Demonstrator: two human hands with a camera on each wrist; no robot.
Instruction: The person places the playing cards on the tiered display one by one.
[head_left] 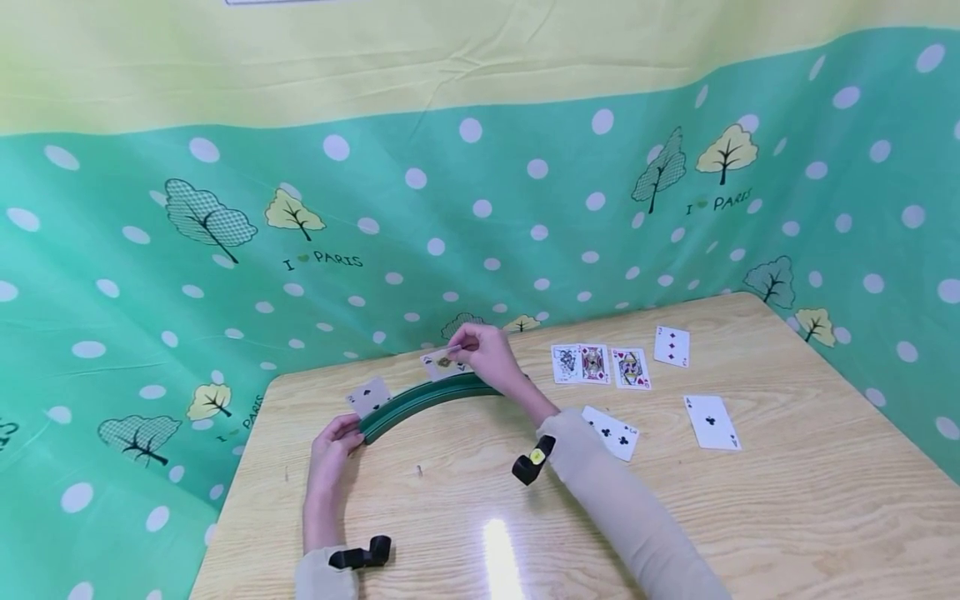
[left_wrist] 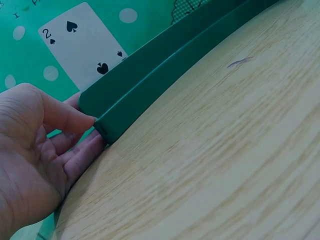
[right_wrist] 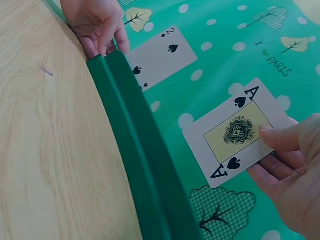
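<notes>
A green curved card holder (head_left: 420,402) stands on the wooden table. My left hand (head_left: 332,450) grips its left end, with the thumb (left_wrist: 75,119) on the front and fingers behind and under. Close to that end, the two of spades (left_wrist: 82,45) stands upright in the holder. Between thumb and fingers, my right hand (head_left: 489,354) pinches the ace of spades (right_wrist: 237,134) by one edge. In the right wrist view, this card is apart from the holder, above and behind it. The holder's right end is partly hidden by my right forearm in the head view.
To the right lie a black-and-white card (head_left: 566,364), a red face card (head_left: 595,364), a queen (head_left: 632,369), a diamond card (head_left: 672,347) and an ace of clubs (head_left: 711,422). My right sleeve partly covers another club card (head_left: 621,435). A green curtain (head_left: 420,292) borders the table.
</notes>
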